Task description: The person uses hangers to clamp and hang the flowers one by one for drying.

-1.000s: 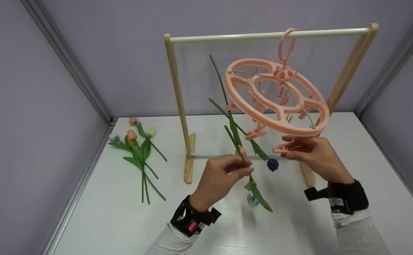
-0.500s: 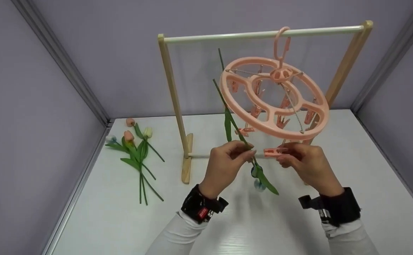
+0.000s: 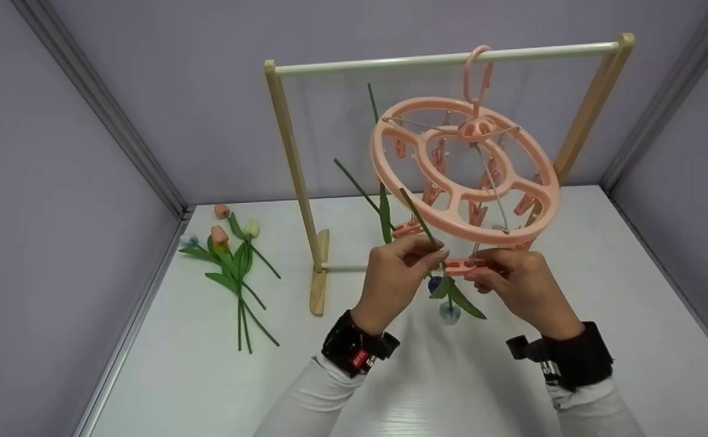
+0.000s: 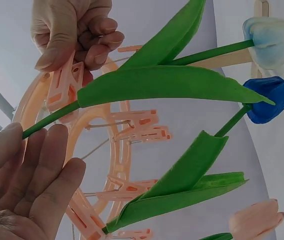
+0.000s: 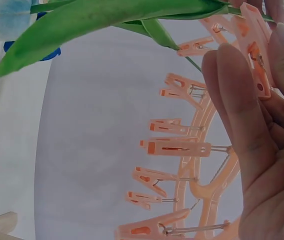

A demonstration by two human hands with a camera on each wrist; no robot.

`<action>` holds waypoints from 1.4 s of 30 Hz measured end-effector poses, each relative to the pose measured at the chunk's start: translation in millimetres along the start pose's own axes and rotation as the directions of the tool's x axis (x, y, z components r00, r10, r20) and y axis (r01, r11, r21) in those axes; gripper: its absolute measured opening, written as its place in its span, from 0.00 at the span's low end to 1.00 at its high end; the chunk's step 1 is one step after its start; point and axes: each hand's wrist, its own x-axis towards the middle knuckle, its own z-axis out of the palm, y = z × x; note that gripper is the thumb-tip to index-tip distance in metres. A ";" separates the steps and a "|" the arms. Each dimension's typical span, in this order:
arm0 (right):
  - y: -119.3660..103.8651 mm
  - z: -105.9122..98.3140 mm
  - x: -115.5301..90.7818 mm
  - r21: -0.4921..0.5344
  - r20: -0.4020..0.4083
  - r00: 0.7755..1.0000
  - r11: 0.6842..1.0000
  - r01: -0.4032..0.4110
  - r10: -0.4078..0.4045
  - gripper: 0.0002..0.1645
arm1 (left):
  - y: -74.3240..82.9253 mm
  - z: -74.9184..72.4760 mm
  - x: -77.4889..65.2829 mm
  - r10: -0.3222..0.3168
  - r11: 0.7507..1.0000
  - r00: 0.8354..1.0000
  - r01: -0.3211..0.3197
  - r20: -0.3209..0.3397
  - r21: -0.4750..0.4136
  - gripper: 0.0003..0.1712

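Note:
My left hand (image 3: 390, 282) pinches the green stem of a light blue-and-white artificial tulip (image 3: 449, 312), whose flower hangs downward. My right hand (image 3: 521, 285) pinches a pink clothes peg (image 3: 460, 267) that hangs from a round pink drying hanger (image 3: 377, 152). The peg's tip is right at the tulip's stem, close beside my left fingertips. In the left wrist view, a dark blue tulip (image 4: 267, 100) hangs by its stem from another peg (image 4: 84, 215). Part of a peach tulip (image 4: 257, 220) shows below it. My left hand partly hides these tulips in the head view.
The hanger hooks over the white bar (image 3: 402, 62) of a rack with wooden posts (image 3: 293, 164). Several more pegs dangle under its ring. Several tulips (image 3: 232, 261) in peach, white and light blue lie on the white table (image 3: 166, 364) at the left.
My left hand has moved up and right with the light blue-and-white tulip, bringing its stem to the peg. My right hand has moved the peg left towards it. The hanger has shifted slightly left.

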 end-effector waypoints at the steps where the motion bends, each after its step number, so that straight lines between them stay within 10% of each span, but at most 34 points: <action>1: -0.3 0.0 0.2 0.001 0.001 1.000 1.000 -0.012 0.012 0.09 | -0.1 0.5 0.3 0.004 1.000 1.000 -0.004 -0.001 0.000 0.05; 42: -12.4 2.6 2.6 0.013 -0.093 0.995 0.999 0.043 -0.042 0.22 | -7.4 7.6 2.5 0.016 0.996 1.000 -0.015 -0.006 0.086 0.06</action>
